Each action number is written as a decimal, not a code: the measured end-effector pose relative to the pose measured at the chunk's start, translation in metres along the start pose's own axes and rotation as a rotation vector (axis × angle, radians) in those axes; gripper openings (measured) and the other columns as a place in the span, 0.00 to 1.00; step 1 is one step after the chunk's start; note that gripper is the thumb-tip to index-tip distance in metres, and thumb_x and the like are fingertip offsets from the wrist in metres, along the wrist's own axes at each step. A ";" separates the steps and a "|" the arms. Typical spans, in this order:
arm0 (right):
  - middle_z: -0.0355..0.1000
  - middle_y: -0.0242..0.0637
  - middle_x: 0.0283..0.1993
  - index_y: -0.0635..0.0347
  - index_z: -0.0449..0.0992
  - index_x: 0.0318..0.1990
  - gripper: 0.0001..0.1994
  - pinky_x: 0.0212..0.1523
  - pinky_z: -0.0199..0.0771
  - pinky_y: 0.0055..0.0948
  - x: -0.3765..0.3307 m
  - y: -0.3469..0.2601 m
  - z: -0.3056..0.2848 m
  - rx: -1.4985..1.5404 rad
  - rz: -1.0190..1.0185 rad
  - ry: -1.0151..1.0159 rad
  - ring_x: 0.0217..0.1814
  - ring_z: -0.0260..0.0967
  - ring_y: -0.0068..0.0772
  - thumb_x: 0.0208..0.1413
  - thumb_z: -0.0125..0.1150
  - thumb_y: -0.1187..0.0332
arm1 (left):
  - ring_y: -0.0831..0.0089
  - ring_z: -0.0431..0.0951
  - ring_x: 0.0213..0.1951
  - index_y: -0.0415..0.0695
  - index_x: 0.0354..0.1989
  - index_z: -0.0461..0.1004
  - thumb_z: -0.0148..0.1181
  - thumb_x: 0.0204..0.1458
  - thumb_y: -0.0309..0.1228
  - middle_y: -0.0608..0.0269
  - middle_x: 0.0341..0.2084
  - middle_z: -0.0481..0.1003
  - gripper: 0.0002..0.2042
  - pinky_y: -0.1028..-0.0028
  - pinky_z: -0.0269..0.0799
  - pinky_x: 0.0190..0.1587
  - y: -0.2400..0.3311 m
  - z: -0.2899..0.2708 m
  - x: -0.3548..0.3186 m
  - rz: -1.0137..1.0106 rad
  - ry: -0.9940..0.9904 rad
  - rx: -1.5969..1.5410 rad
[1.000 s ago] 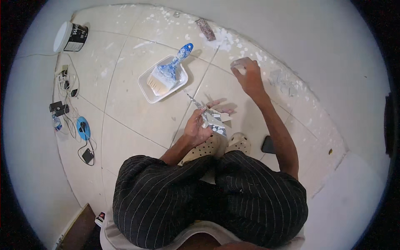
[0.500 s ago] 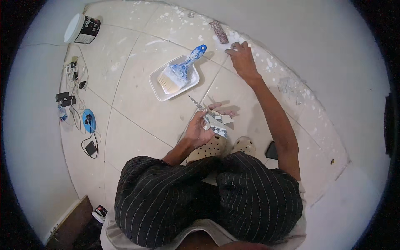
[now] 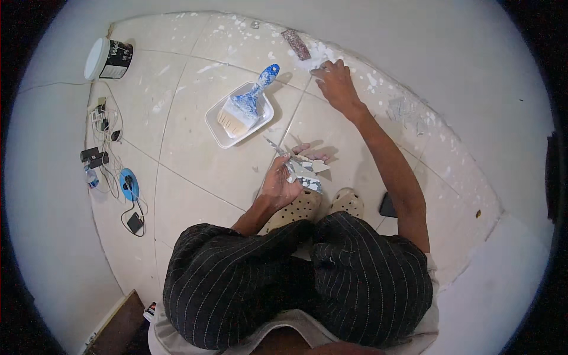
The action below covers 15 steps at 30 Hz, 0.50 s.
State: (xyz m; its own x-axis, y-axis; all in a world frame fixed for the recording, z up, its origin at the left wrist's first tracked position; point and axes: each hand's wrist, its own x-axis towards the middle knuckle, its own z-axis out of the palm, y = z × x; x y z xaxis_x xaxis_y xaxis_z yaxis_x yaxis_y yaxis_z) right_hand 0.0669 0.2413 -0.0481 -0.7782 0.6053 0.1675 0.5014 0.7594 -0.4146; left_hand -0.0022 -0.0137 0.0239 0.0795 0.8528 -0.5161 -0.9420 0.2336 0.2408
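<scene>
My left hand (image 3: 279, 182) grips several flat, jagged grey-and-white pieces (image 3: 306, 172) above the floor, in front of my shoes. One thin pointed end sticks out toward the tray. My right hand (image 3: 337, 86) reaches far forward, its bent fingers down at the white-spattered floor beside the wall. Whatever its fingertips may pinch is too small to make out. Just left of that hand lies a brown, white-dusted strip (image 3: 296, 45). Nearer to me, a wide paintbrush (image 3: 244, 109) with a blue handle rests in a white tray (image 3: 225, 144), its bristles down inside.
A white bucket (image 3: 108, 59) lies tipped at the far left. Tangled cables (image 3: 109, 136) and a blue round cable holder (image 3: 129, 184) run along the left wall. Beside my right shoe (image 3: 347, 203) is a black phone (image 3: 387, 205). Clear scraps (image 3: 408, 113) lie by the right wall.
The whole view has shifted slightly. My right hand stays low by the wall, a little farther from the brown strip. My left hand still holds the flat pieces.
</scene>
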 end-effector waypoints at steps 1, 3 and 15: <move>0.68 0.39 0.49 0.53 0.78 0.46 0.13 0.54 0.63 0.42 0.001 -0.001 0.001 -0.001 0.005 0.003 0.53 0.60 0.44 0.52 0.60 0.69 | 0.43 0.59 0.63 0.40 0.65 0.51 0.43 0.60 0.47 0.32 0.59 0.60 0.30 0.50 0.62 0.62 0.001 0.001 0.000 0.005 0.003 0.000; 0.68 0.40 0.48 0.54 0.79 0.44 0.12 0.54 0.63 0.43 0.005 -0.003 0.002 -0.105 0.004 -0.057 0.53 0.60 0.44 0.51 0.59 0.70 | 0.43 0.59 0.63 0.40 0.65 0.52 0.42 0.60 0.47 0.32 0.58 0.60 0.30 0.49 0.62 0.62 0.001 0.001 -0.001 0.002 -0.001 0.009; 0.68 0.42 0.44 0.58 0.78 0.34 0.05 0.52 0.61 0.44 0.014 -0.003 0.016 -0.048 0.047 0.066 0.53 0.60 0.46 0.49 0.60 0.70 | 0.45 0.54 0.66 0.41 0.63 0.55 0.47 0.56 0.47 0.35 0.60 0.60 0.31 0.51 0.52 0.67 -0.003 0.000 -0.002 0.017 0.124 0.015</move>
State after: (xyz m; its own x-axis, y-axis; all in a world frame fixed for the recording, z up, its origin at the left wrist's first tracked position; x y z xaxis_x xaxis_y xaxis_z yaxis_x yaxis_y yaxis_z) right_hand 0.0479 0.2434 -0.0589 -0.7273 0.6541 0.2080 0.5560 0.7392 -0.3801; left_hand 0.0010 -0.0165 0.0244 0.0222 0.7929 -0.6090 -0.9379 0.2274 0.2620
